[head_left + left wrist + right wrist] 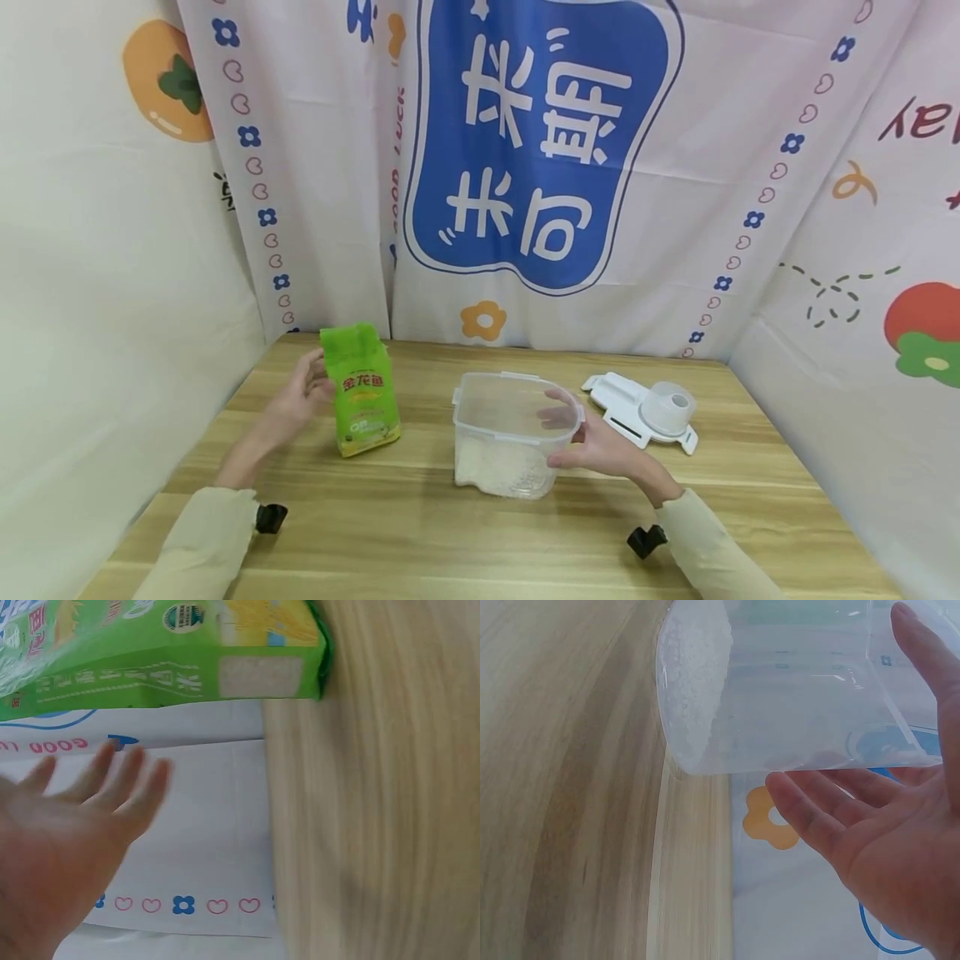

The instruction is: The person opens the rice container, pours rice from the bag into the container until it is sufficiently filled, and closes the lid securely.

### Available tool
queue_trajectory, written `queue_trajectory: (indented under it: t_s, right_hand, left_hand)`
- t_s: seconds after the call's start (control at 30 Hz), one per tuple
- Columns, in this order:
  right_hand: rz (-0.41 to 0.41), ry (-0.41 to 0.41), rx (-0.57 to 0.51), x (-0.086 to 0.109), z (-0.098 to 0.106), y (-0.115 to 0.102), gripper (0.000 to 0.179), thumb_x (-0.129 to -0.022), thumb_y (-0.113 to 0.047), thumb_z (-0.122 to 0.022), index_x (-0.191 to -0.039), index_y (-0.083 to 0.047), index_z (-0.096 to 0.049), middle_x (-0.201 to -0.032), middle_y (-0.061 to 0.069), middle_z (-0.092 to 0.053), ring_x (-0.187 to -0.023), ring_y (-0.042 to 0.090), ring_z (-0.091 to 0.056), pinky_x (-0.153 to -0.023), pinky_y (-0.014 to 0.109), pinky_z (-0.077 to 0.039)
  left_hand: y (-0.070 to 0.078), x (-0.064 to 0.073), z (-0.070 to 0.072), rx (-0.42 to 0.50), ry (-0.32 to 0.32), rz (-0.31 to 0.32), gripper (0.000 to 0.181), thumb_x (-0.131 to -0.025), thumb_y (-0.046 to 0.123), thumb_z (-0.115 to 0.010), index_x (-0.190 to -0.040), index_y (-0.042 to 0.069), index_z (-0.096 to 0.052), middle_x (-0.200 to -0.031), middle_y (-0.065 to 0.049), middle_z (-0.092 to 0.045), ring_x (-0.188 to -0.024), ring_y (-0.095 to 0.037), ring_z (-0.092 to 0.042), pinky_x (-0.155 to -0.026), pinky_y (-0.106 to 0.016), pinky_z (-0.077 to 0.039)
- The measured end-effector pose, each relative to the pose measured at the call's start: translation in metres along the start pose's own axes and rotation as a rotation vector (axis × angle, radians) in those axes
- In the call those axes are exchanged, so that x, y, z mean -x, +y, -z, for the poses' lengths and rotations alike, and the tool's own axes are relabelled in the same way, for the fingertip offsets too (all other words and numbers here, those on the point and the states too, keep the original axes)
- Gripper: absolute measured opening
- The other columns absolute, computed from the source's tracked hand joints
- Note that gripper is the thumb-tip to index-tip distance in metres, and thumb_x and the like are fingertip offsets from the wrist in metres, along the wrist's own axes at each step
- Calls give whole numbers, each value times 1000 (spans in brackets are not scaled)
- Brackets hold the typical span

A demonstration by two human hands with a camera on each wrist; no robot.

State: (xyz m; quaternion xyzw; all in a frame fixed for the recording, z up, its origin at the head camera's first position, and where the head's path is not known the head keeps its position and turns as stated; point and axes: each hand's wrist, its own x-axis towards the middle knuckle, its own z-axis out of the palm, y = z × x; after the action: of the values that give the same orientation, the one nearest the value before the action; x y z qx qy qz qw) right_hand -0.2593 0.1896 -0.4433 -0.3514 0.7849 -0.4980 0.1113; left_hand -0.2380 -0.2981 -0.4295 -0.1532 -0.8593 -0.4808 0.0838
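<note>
A green bag of rice (365,392) stands upright on the left of the table. Just left of its upper part is my left hand (296,396), fingers spread and blurred; the left wrist view has a gap between the fingers (129,776) and the bag. Near the middle sits a clear plastic container (498,429), its top uncovered, with a layer of white rice (498,467) at the bottom. My right hand (600,442) is around its right corner, thumb near the front wall and fairly straight fingers behind the side. From the right wrist view, the fingers (810,814) lie along the container's edge.
A white plastic lid (622,404) with side clips lies behind and right of the container, a translucent cup (667,407) on it. Printed cloth (337,208) hangs along the back edge of the wooden table (420,550), with more cloth at both sides.
</note>
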Motion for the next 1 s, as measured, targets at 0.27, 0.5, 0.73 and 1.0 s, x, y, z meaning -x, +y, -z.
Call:
queue_trajectory:
  t_s: [0.27, 0.5, 0.73, 1.0]
  right_hand:
    - [22, -4, -9, 1, -2, 7, 93, -81, -12, -80, -154, -17, -21, -142, 26, -48, -127, 43, -53, -98, 23, -50]
    - [40, 7, -50, 0, -3, 6, 92, -83, -9, -78, -154, -16, -20, -142, 28, -47, -127, 46, -51, -96, 24, -51]
    - [37, 24, -47, 2, -5, 8, 91, -83, -9, -77, -153, -19, -20, -144, 26, -46, -131, 44, -48, -98, 26, -51]
    - [54, 35, 9, 3, -7, 11, 95, -83, -9, -76, -155, -24, -16, -145, 23, -46, -131, 42, -48, -100, 26, -50]
  left_hand:
    - [-7, 3, -11, -17, -189, 87, 85, -98, 34, -59, -156, 12, -1, -151, -33, -32, -137, -54, -34, -107, -66, -35]
    - [-18, -4, -25, 54, -238, 68, 64, -94, 29, -66, -145, 6, -34, -134, -25, -57, -119, -38, -60, -99, -46, -53]
    - [-31, -8, -33, 146, -282, 6, 63, -90, 19, -71, -143, 12, -38, -130, -20, -61, -113, -23, -65, -94, -33, -53]
    - [-36, -7, -36, 124, -316, 83, 68, -86, 23, -76, -143, 12, -40, -131, -17, -62, -118, -30, -61, -101, -45, -47]
